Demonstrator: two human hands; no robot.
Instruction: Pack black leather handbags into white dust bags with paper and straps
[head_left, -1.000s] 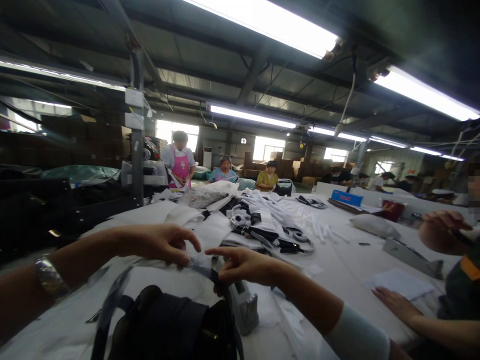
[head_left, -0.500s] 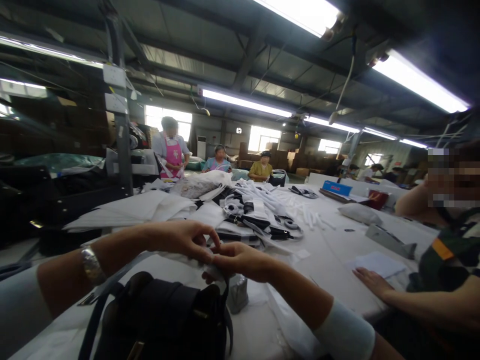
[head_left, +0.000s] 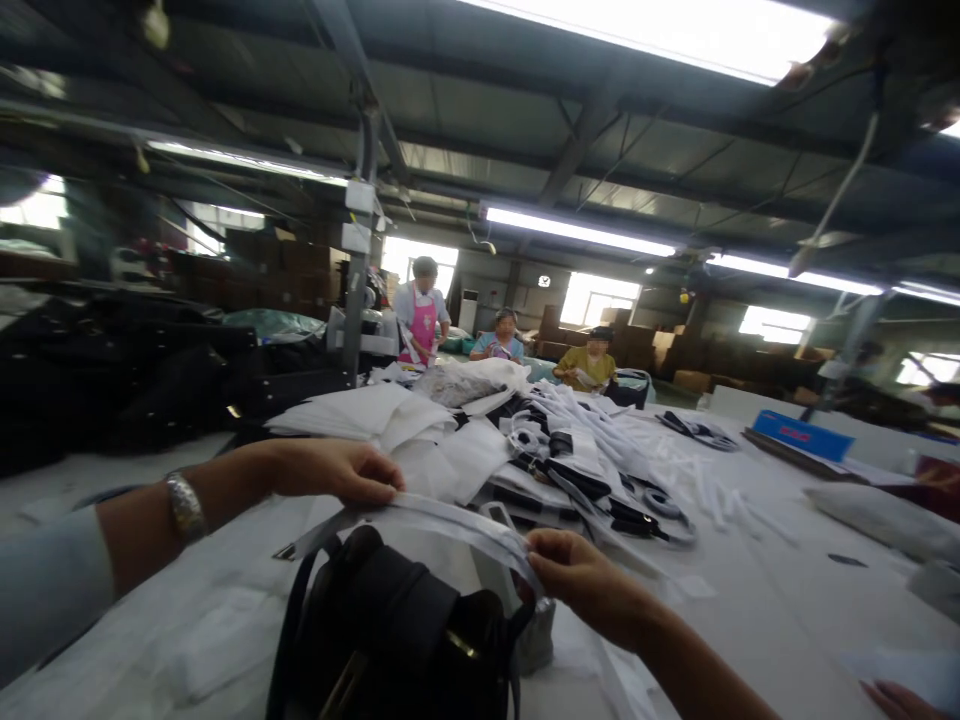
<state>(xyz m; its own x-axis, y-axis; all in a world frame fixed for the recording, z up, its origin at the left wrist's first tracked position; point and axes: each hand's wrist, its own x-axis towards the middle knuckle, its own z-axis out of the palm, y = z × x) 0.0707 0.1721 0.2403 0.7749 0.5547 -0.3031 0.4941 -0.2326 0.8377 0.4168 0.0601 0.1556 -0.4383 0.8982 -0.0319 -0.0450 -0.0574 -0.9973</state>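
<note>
The left hand [head_left: 337,470] and right hand [head_left: 581,585] each have their fingers pinched shut on one end of a white strap [head_left: 442,515], which is stretched just above a black bag [head_left: 390,640] on the counter [head_left: 750,600]. Beyond the bag, folded white cloth [head_left: 360,412] lies at twelve o'clock and a heap of straps [head_left: 585,470] at one o'clock.

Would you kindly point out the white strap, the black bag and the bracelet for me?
strap [head_left: 450,516], head view, middle of its white span.
bag [head_left: 390,625], head view, top of its black body.
bracelet [head_left: 184,506], head view, metal band on the wrist.
</note>
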